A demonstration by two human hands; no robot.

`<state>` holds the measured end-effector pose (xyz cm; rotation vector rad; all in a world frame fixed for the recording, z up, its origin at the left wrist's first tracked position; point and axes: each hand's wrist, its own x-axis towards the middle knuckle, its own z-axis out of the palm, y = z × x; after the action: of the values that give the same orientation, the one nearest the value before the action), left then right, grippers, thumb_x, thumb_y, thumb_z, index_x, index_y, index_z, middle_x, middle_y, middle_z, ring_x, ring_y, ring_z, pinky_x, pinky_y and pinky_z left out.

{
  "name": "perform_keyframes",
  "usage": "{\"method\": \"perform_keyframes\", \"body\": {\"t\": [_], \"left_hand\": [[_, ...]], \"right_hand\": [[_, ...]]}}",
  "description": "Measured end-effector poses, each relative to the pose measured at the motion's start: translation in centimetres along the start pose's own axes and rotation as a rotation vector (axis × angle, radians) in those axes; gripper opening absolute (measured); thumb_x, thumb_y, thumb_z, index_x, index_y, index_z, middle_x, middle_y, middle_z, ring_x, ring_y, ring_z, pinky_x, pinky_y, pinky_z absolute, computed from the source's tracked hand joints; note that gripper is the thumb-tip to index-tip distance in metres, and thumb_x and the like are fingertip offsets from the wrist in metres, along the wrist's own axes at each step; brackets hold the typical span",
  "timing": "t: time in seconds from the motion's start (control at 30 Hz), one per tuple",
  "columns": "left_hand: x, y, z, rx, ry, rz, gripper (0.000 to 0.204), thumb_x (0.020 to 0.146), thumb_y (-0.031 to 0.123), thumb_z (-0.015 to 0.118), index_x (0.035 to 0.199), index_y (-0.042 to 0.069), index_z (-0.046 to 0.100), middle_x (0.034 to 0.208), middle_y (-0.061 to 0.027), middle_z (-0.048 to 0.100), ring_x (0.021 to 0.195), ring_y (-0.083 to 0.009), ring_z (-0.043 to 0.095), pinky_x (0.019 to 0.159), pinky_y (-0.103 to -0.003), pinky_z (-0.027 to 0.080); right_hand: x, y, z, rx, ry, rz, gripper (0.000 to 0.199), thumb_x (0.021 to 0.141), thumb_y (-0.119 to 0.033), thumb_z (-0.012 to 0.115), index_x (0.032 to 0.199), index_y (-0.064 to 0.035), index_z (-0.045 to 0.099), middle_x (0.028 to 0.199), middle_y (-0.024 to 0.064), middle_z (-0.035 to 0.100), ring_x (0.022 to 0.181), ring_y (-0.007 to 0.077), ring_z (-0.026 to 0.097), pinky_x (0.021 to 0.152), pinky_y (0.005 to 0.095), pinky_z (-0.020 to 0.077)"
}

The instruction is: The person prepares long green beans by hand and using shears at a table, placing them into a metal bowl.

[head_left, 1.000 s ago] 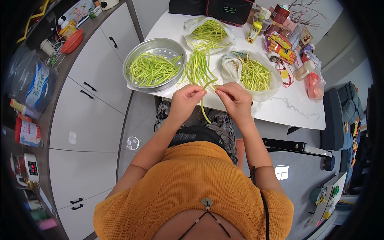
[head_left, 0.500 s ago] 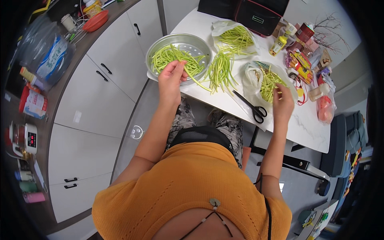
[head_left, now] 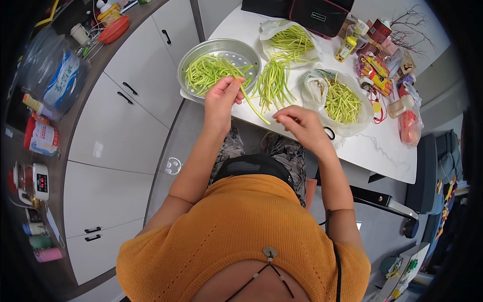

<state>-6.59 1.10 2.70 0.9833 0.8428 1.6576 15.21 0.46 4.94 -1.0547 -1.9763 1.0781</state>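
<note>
The left hand (head_left: pixel 222 95) is pinching one long green bean (head_left: pixel 253 105) at the rim of the round perforated metal tray (head_left: pixel 220 46); the right hand (head_left: pixel 297 124), just beside the tray, is gripping the bean's other end

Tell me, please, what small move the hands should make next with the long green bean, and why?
Probably snap a short piece off the long green bean. The left hand pinches its upper end just beside the round metal tray of cut pieces, and the right hand is at its lower end over the white table. The bean looks uncut, far longer than the tray's pieces.
</note>
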Motion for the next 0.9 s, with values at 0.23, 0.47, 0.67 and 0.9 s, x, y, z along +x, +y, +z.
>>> {"method": "perform_keyframes", "body": {"t": [0.23,0.47,0.67,0.9], "left_hand": [[-0.1,-0.9,0.4,-0.013,-0.019,-0.012,0.017,0.091,0.013,0.053,0.097,-0.001,0.059,0.073,-0.0008,0.056,0.064,-0.0062,0.049,0.060,-0.019,0.041],[-0.1,-2.3,0.2,-0.228,0.005,-0.218,0.016,0.092,0.014,0.050,0.096,0.001,0.058,0.073,-0.0018,0.056,0.063,-0.0078,0.051,0.060,-0.021,0.043],[-1.8,-4.5,1.0,-0.372,-0.082,-0.457,0.017,0.091,0.017,0.051,0.098,0.003,0.057,0.077,-0.0018,0.058,0.068,-0.0093,0.055,0.061,-0.023,0.045],[-3.2,-5.6,2.6,-0.426,-0.205,-0.620,0.015,0.090,0.019,0.052,0.097,0.006,0.056,0.082,-0.0011,0.058,0.073,-0.0099,0.053,0.064,-0.023,0.043]], "right_hand": [[0.2,0.1,1.6,0.218,-0.167,0.161,0.013,0.083,-0.013,0.063,0.083,-0.0004,0.063,0.062,-0.0055,0.052,0.056,0.0023,0.040,0.051,0.0193,0.0350],[-0.8,0.3,2.4,0.277,0.095,0.018,0.009,0.080,-0.008,0.066,0.083,0.0000,0.062,0.065,-0.0039,0.053,0.057,0.0029,0.042,0.052,0.0192,0.0357],[-1.1,-1.6,2.0,0.121,0.181,-0.284,0.008,0.077,-0.005,0.066,0.081,0.0005,0.063,0.075,0.0047,0.060,0.061,0.0094,0.051,0.056,0.0211,0.0408],[-1.1,-2.0,1.8,0.094,0.291,-0.386,0.007,0.076,-0.004,0.066,0.082,-0.0009,0.064,0.077,0.0068,0.062,0.065,0.0136,0.056,0.058,0.0233,0.0444]]}}
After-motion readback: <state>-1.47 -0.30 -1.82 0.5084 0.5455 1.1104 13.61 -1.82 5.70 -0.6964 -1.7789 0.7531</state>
